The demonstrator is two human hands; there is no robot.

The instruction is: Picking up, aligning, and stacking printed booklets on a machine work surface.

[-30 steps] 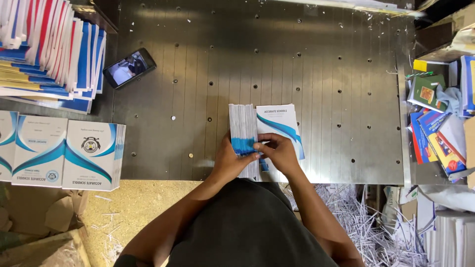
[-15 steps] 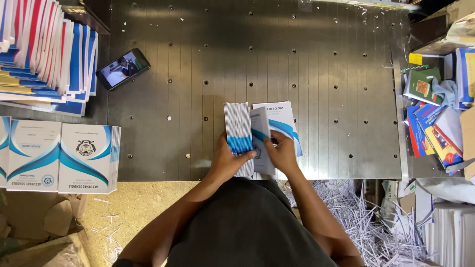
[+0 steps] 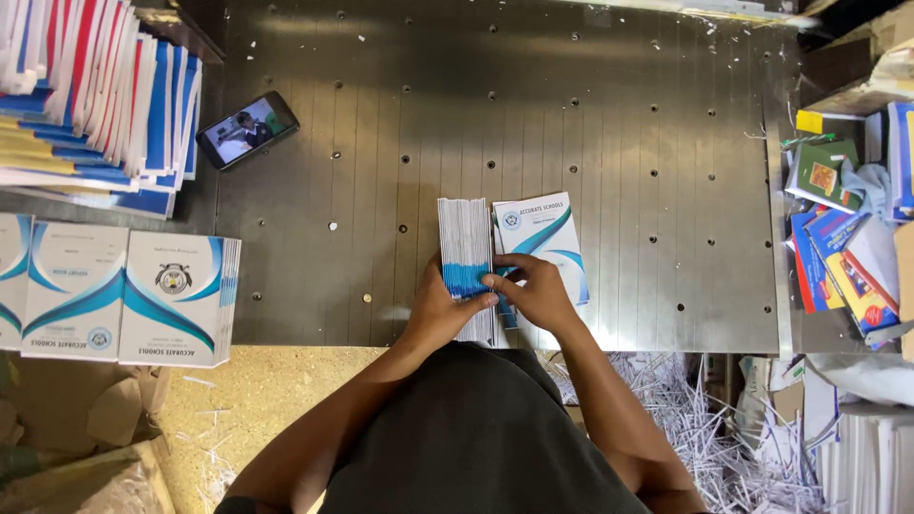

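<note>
Grey perforated steel table [image 3: 619,143] at frame centre: my left hand [image 3: 433,309] clamps the upright stack of white-and-blue booklets [image 3: 465,243], right hand [image 3: 533,290] pinches its edge beside the flat booklet [image 3: 545,238]. Loosening could fan them over.
</note>
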